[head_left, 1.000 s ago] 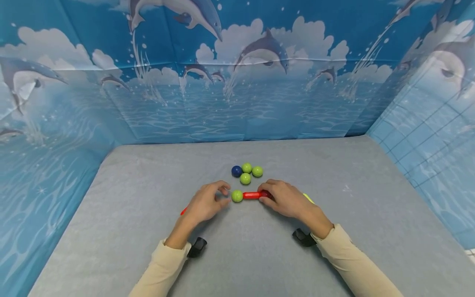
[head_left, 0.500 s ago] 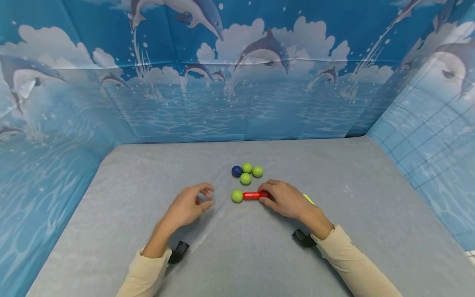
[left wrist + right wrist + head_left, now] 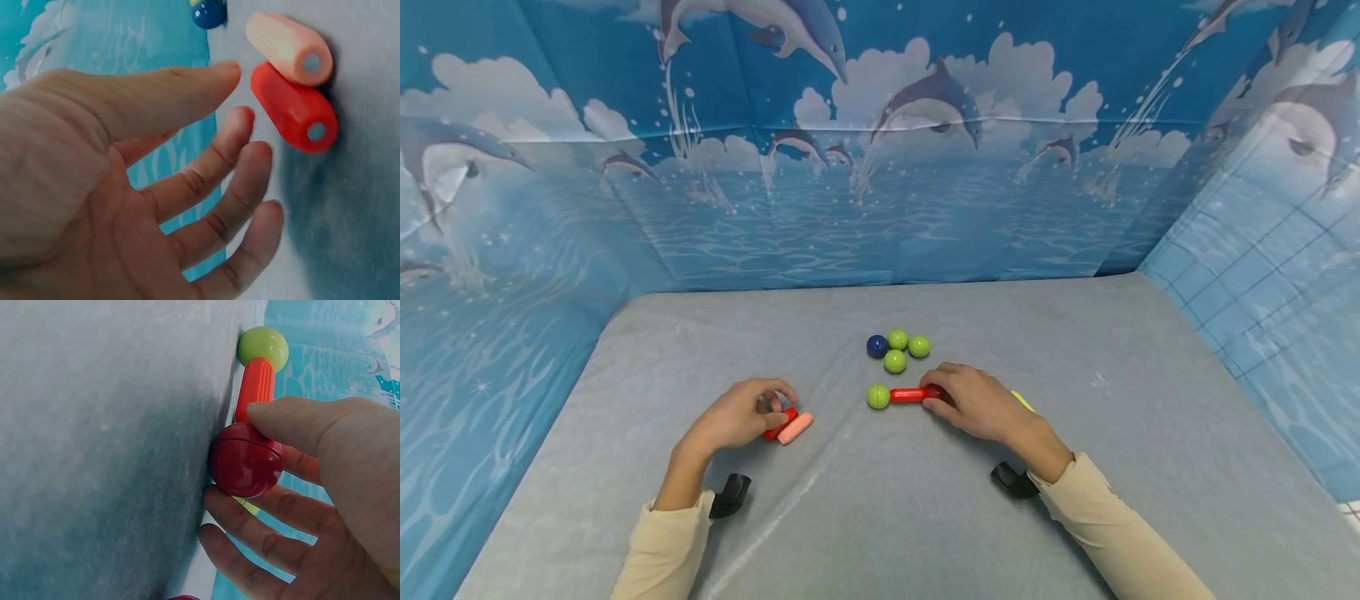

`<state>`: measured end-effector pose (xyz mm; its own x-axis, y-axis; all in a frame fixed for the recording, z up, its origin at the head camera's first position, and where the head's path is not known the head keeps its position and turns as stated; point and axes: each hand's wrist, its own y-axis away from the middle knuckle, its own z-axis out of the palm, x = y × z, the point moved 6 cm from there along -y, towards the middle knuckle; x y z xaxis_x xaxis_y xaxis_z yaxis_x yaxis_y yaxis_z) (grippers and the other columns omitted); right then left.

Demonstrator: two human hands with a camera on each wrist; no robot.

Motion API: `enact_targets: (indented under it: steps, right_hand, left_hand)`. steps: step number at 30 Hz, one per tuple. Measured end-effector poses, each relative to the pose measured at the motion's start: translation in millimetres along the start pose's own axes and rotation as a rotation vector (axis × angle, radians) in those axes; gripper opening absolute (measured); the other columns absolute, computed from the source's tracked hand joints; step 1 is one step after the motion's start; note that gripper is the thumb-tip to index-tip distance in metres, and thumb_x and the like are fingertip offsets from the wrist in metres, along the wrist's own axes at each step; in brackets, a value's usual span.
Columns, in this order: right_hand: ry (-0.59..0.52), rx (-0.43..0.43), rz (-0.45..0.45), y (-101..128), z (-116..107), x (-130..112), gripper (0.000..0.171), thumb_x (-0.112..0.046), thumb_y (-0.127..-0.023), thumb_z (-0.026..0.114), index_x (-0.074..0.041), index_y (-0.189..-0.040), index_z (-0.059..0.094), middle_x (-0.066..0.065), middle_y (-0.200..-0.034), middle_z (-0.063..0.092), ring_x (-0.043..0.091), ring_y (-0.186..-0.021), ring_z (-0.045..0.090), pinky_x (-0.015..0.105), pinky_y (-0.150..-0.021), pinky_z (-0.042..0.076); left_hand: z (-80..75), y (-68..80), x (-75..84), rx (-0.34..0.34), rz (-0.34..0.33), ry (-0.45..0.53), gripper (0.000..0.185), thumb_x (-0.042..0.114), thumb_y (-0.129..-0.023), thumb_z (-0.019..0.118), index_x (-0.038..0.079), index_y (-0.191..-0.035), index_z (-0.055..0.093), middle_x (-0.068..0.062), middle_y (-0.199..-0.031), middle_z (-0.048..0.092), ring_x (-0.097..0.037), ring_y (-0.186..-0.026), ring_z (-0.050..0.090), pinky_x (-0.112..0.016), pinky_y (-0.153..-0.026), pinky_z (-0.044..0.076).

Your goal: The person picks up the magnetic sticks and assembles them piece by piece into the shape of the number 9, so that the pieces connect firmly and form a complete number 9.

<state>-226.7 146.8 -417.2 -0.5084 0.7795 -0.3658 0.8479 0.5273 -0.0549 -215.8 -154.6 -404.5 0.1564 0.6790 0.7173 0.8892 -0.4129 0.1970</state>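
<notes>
My right hand (image 3: pixel 973 402) pinches a dark red ball (image 3: pixel 245 461) at one end of a red magnetic rod (image 3: pixel 256 390), the thumb where ball and rod meet. A green ball (image 3: pixel 877 396) sits at the rod's other end, all in one line on the table. My left hand (image 3: pixel 737 414), its fingers loosely bent, hovers close to another red rod (image 3: pixel 295 111) and a salmon rod (image 3: pixel 289 49). These two rods lie side by side, with round silvery discs in their ends. The left wrist view shows a gap between thumb and fingers with nothing in it.
Behind the joined pieces, a dark blue ball (image 3: pixel 877 347) and several green balls (image 3: pixel 895 361) lie grouped. A yellow-green piece (image 3: pixel 1023 401) shows partly behind my right hand. A dolphin-print curtain (image 3: pixel 880 217) borders the grey tabletop (image 3: pixel 880 517).
My left hand has moved left, away from the green ball, and down to the red and salmon rods, which now show beside its fingertips. The right hand keeps its hold.
</notes>
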Motion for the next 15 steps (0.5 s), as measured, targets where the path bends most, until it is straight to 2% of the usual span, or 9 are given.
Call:
enact_targets:
  steps: [8, 15]
  right_hand:
    - [0.000, -0.005, -0.001, -1.2, 0.0, -0.2, 0.019, -0.024, -0.096, 0.070, -0.015, -0.112, 0.070, -0.004, -0.098, 0.065, 0.009, -0.078, 0.053, 0.031, -0.072, 0.048]
    - [-0.004, -0.010, 0.003, -1.0, 1.6, 1.2, 0.019, -0.024, -0.096, 0.069, -0.014, -0.112, 0.070, -0.004, -0.097, 0.064, 0.009, -0.078, 0.053, 0.031, -0.073, 0.048]
  left_hand:
    - [-2.5, 2.0, -9.8, 0.047, -0.087, -0.080, 0.021, 0.010, -0.091, 0.073, 0.010, -0.111, 0.071, -0.005, -0.091, 0.063, -0.018, -0.071, 0.052, -0.032, -0.062, 0.042]
    - [1.4, -0.1, -11.3, 0.024, -0.145, -0.069, 0.022, 0.011, -0.089, 0.073, 0.012, -0.111, 0.071, -0.005, -0.093, 0.064, -0.018, -0.072, 0.052, -0.031, -0.062, 0.042]
